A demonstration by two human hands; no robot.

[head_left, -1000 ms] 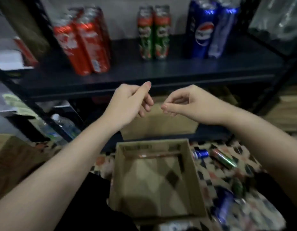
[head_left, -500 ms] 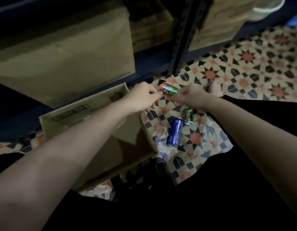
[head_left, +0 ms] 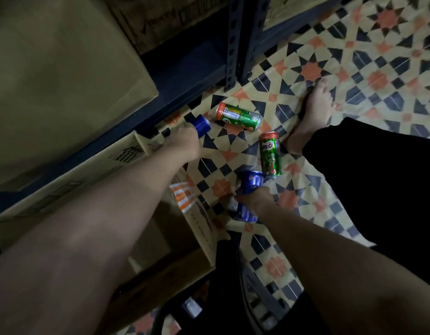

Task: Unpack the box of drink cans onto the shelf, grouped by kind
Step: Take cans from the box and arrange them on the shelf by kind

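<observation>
Gripping blue cans, left hand, right hand

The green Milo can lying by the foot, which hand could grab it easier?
Probably the right hand: it is right beside that Milo can. But it already grips a blue can, like the left hand.

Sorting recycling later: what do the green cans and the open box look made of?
Green cans: seemingly thin metal with glossy print, since highlights glint along their sides. Box: plain brown cardboard, matte, with folded flaps and printed marks.
</observation>
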